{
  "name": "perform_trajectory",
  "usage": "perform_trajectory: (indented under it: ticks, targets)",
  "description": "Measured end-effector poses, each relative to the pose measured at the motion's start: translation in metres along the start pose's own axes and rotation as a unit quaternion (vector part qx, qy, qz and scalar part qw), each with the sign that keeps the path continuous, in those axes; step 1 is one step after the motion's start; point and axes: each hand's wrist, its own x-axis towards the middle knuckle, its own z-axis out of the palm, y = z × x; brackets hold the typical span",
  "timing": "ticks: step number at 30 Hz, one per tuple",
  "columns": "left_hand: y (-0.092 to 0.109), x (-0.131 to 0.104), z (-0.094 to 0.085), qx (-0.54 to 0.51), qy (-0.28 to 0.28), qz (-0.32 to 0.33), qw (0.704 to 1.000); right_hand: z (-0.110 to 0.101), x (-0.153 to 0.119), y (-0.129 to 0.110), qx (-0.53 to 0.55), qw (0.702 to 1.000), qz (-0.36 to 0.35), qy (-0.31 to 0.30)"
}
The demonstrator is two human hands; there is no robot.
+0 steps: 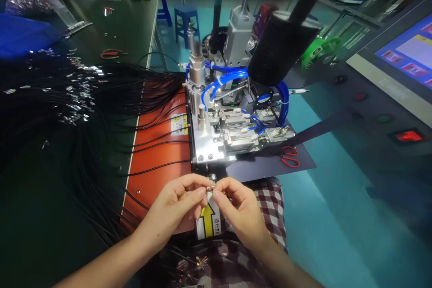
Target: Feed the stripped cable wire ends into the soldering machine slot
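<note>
My left hand and my right hand meet fingertip to fingertip just in front of the machine. Between the pinched fingers is a small metallic piece, too small to name, touched by both hands. Directly below them lies a white label with a yellow arrow. An orange panel extends to the left, with black cables running across it to the machine's edge. Near my lap, several cable ends with coloured wires show.
Black cables with shiny ends pile on the left table. Red-handled scissors lie on the dark plate at right. A screen panel stands at right, and a black cylinder hangs over the machine.
</note>
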Motion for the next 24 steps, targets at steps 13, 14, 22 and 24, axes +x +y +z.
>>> perform_trajectory:
  ticks: [13,14,22,24]
  targets:
    - [-0.002,0.0,0.0,-0.029,0.024,-0.072,0.997,0.005,-0.004,0.003,-0.044,0.998,-0.034,0.0]
    - [-0.004,-0.001,0.002,-0.014,0.051,-0.059,0.997,0.007,-0.005,0.004,-0.052,0.998,-0.038,0.015]
    - [-0.008,0.001,0.007,-0.013,0.103,-0.063,0.993,0.017,-0.004,0.014,-0.136,0.986,-0.071,0.066]
    - [-0.009,0.002,0.005,-0.016,0.095,-0.054,0.994,0.015,-0.003,0.016,-0.144,0.985,-0.074,0.065]
